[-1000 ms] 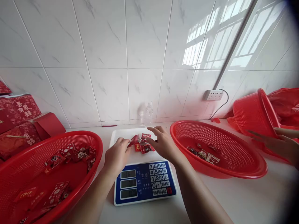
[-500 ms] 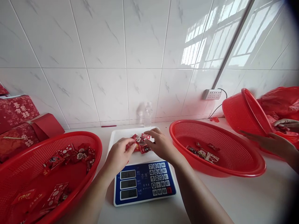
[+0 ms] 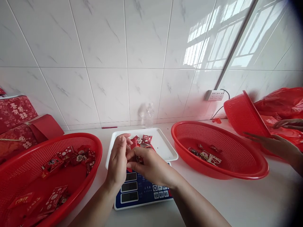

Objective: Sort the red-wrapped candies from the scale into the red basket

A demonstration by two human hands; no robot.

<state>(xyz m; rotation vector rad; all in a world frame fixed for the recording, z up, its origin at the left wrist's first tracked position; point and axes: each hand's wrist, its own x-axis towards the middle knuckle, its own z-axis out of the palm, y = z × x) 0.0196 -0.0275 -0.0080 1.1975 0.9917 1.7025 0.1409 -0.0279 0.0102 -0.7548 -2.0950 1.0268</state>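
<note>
Fingers of the left hand [image 3: 118, 162] and right hand [image 3: 150, 165] curl close together, grip unclear; cup snugly without nudging the wrapped sweets [image 3: 147, 138] just beyond.

White 吾家有囍 is showing on the red box [image 3: 16, 111] at nine o'clock, 歡 is appearing on a wrapper [image 3: 81, 158] at eight, 0 is marking a key [image 3: 155, 188] on the blue scale [image 3: 145, 199] at six

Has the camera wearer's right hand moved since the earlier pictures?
Yes, toward the wearer: the right hand now hides upper rows of the scale keypad, visible earlier.
</note>
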